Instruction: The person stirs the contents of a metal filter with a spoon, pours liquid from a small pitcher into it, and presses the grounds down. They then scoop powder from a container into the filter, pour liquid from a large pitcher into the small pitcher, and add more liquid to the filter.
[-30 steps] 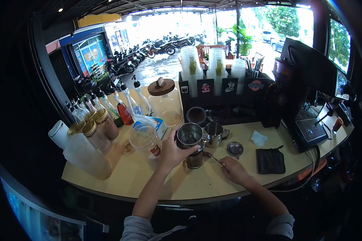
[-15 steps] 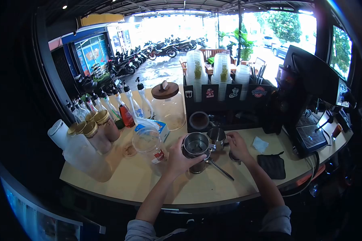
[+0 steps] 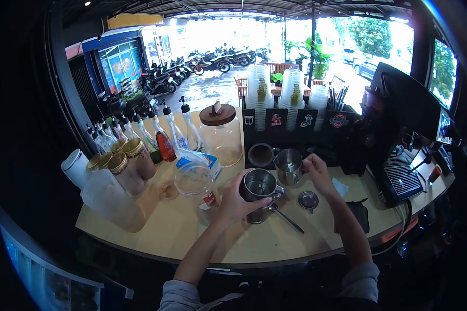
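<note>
My left hand [image 3: 237, 203] is wrapped round a steel cup [image 3: 260, 182], thumb across its front and its open mouth facing up. Just below that cup, the top of another metal vessel [image 3: 258, 216] shows, partly covered by my thumb. With closed fingers my right hand [image 3: 319, 173] grips the handle side of a metal pitcher [image 3: 289, 168], tilted slightly so its inside shows. A small round metal strainer [image 3: 308, 200] lies on the counter below my right hand. A long-handled spoon [image 3: 289, 220] rests in front of the cups.
Left of my hands stand a clear plastic tub [image 3: 194, 184], a blue tissue box [image 3: 211, 165] and pump bottles [image 3: 166, 145]. A lidded glass jar [image 3: 221, 142] and stacked cups [image 3: 259, 90] are behind. A dark cloth [image 3: 359, 216] and espresso machine [image 3: 402, 173] sit right.
My right hand has moved right and slightly up with the pitcher, which now stands apart from the cup in my left hand. The strainer has come into full view.
</note>
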A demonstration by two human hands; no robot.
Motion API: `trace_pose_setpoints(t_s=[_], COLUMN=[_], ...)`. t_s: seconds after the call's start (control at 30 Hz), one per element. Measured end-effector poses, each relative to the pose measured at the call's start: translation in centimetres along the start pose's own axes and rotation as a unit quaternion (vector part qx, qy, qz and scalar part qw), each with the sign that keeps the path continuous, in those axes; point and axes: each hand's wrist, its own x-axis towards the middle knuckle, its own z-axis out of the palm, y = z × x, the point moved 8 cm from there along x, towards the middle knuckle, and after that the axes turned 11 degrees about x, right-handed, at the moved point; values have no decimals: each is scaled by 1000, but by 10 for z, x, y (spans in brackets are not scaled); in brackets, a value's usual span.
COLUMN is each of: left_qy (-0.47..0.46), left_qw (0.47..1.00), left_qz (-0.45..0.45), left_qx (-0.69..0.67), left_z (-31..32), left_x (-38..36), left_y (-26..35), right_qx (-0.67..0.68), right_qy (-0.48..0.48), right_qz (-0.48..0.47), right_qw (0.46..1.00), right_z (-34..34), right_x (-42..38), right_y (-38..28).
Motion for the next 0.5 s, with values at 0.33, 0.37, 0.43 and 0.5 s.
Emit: trace_pose_setpoints(t_s=[0.33, 0.37, 0.43, 0.5], left_qy=[-9, -14, -19, -21], left_qw=[1000, 1000, 999, 998], left_qz=[-10, -15, -19, -21], left_qx=[-10, 7, 23, 49], left_z=[1, 1, 2, 2], left_x=[7, 7, 6, 6], left_y=[1, -1, -5, -7], right_qx=[-64, -94, -138, -182], right_qy=[-86, -97, -107, -118], right_qz=[-33, -37, -59, -81], right_qw=[994, 990, 983, 973], right_z=[38, 40, 48, 56], right_x=[19, 21, 20, 20], right_y=[-105, -107, -121, -135])
